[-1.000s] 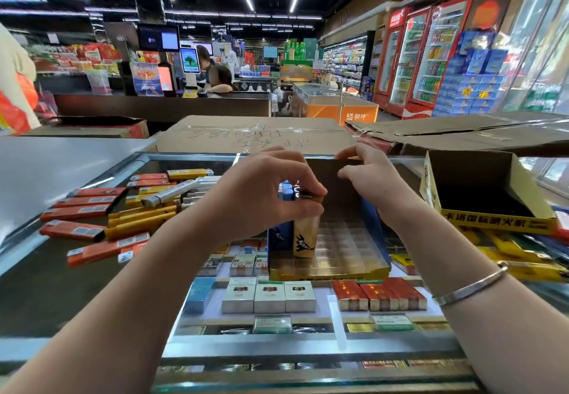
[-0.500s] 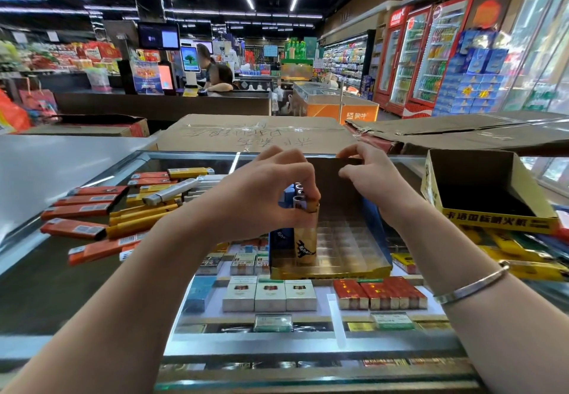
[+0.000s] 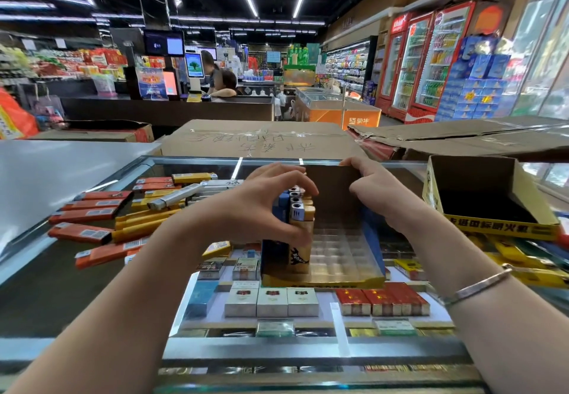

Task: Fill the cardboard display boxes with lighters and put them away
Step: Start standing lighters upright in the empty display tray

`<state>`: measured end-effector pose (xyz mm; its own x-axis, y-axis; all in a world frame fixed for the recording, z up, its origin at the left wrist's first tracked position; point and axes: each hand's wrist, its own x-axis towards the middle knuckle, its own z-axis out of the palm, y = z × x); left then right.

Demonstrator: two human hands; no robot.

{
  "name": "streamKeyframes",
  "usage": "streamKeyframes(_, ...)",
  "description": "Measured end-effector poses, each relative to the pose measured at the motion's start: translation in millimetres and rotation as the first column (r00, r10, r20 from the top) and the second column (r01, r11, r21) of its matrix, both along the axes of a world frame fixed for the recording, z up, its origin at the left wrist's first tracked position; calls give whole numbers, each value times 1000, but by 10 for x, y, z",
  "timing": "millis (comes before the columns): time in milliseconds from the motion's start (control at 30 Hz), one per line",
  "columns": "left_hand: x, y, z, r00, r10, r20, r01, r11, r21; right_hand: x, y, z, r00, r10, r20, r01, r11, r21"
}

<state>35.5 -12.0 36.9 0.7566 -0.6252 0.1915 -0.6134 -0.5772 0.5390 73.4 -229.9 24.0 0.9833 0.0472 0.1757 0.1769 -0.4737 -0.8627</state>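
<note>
A cardboard display box (image 3: 348, 281) with a clear slotted tray stands on the glass counter in front of me. Several upright lighters fill its left column, blue ones behind a yellow lighter (image 3: 301, 249) with a black print. My left hand (image 3: 264, 206) curls round that yellow lighter, thumb on its front and fingers over the tops. My right hand (image 3: 374, 187) grips the tall brown back flap of the box at its top edge. Loose orange and yellow lighters (image 3: 92, 212) lie on the counter to the left.
A second, empty yellow display box (image 3: 492, 230) stands at the right, with more lighters under it. Cigarette packs (image 3: 271, 301) show beneath the glass counter (image 3: 46, 295). Flat cardboard cartons (image 3: 261, 141) lie behind the counter. People stand at a far checkout desk.
The yellow lighter has gone down into the tray's left column. My left hand has loosened and slid lower along it. My right hand has stayed on the back flap.
</note>
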Motion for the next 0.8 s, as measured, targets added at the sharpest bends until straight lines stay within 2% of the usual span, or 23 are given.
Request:
streamKeyframes(100, 28, 96, 31, 998, 66, -13, -66, 997, 36, 8, 76, -52, 998, 50, -37, -47, 996, 71)
streamKeyframes(200, 51, 176, 55, 991, 133, -36, -131, 990, 42, 40, 144, -90, 998, 16, -62, -1, 971, 240)
streamKeyframes(267, 61, 208, 64, 987, 158, -37, -156, 987, 50, 87, 88, -99, 995, -93, -37, 100, 936, 337)
streamKeyframes(333, 66, 227, 72, 983, 178, -36, -176, 983, 59, 147, -44, -119, 958, -287, 14, 267, 908, 324)
streamKeyframes(400, 62, 233, 80, 980, 192, -58, -189, 981, 52, 217, -178, -174, 895, -438, 83, 418, 890, 185)
streamKeyframes(467, 57, 236, 84, 978, 199, -68, -196, 979, 48, 292, -252, -227, 875, -463, 140, 468, 883, -4)
streamKeyframes(533, 52, 232, 89, 978, 199, -68, -196, 979, 54, 345, -244, -253, 916, -357, 184, 391, 896, -209)
streamKeyframes(600, 54, 228, 94, 977, 197, -79, -193, 980, 54, 380, -184, -285, 968, -162, 193, 230, 881, -413)
streamKeyframes(700, 64, 233, 93, 976, 195, -92, -190, 980, 57, 427, -65, -322, 988, 59, 142, 46, 767, -640)
streamKeyframes(800, 65, 238, 92, 977, 191, -97, -186, 981, 61, 459, -13, -314, 978, 149, 145, 20, 629, -777)
